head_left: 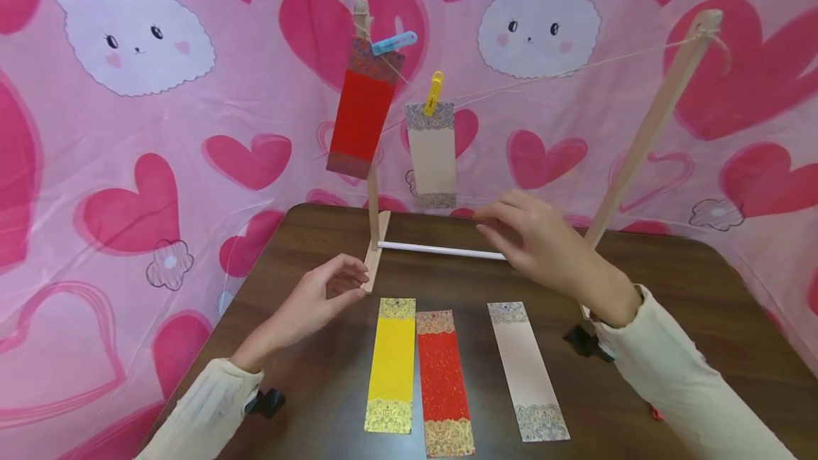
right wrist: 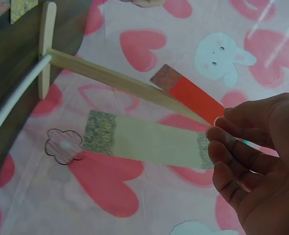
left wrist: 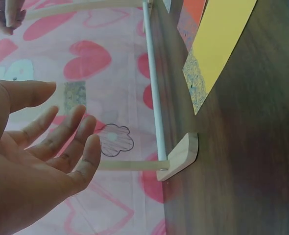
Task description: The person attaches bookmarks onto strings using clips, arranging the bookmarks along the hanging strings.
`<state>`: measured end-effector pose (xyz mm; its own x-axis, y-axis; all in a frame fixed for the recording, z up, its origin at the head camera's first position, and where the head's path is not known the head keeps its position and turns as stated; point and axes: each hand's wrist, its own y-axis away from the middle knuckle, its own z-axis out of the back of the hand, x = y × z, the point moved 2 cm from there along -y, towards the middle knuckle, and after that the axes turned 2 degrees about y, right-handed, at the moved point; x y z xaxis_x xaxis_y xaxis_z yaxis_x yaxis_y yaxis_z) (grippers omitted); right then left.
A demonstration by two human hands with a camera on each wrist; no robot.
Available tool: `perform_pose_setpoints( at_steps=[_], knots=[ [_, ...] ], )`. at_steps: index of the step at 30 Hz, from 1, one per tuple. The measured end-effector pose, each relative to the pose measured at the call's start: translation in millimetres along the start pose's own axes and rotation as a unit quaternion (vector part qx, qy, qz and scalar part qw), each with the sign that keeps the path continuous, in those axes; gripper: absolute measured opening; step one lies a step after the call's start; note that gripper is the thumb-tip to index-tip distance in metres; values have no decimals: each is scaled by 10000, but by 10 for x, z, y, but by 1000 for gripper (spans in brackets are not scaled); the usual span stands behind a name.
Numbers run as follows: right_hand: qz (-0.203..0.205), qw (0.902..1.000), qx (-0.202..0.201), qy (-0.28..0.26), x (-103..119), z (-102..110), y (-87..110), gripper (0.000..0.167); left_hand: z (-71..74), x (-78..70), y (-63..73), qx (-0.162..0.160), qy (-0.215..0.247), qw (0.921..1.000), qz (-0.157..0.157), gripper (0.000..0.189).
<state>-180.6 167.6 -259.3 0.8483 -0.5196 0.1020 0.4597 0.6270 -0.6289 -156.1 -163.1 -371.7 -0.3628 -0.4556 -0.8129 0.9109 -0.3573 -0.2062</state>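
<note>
My left hand [head_left: 322, 293] hovers near the foot of the left post, fingers loosely bent around air. Below the hanging white bookmark-like card [head_left: 432, 155], my right hand [head_left: 533, 236] is raised, its fingers relaxed and nothing visible in them. A yellow clothespin [head_left: 434, 94] clips that card to the string. Farther left, a blue clothespin [head_left: 394, 42] holds a red patterned card [head_left: 362, 116] at a slant by the post top. On the table lie a yellow card [head_left: 390, 360], another red card [head_left: 442, 378] and a white card [head_left: 525, 364].
A wooden left post [head_left: 373, 197] and a leaning right post [head_left: 652, 119] carry the string [head_left: 575, 67]. A white rod [head_left: 441, 250] joins them low down. Behind the brown table [head_left: 307, 403] hangs a pink curtain [head_left: 255, 69] with hearts and rabbits.
</note>
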Motion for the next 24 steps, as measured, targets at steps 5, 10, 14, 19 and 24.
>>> perform_pose_setpoints(
  at_steps=[5, 10, 14, 19, 24],
  knots=[
    [-133, 9998, -81, 85, 8, 4, 207, 24, -70, -48, 98, 75, -132, 9998, 112, 41],
    [-398, 9990, -133, 124, -3, 53, 444, 33, -126, -63, 181, 87, -299, 9994, 142, 42],
    [-545, 9982, -214, 87, -8, 34, 663, 50, -192, -56, 222, 122, -437, 9988, 171, 43],
    [-759, 9968, -227, 107, -19, -16, 955, 31, -275, -20, 251, 137, -482, 9986, 165, 43],
    [-1280, 9915, -239, 56, -47, -47, 1263, 27, -366, 55, 259, 263, -696, 9972, 51, 42]
  ],
)
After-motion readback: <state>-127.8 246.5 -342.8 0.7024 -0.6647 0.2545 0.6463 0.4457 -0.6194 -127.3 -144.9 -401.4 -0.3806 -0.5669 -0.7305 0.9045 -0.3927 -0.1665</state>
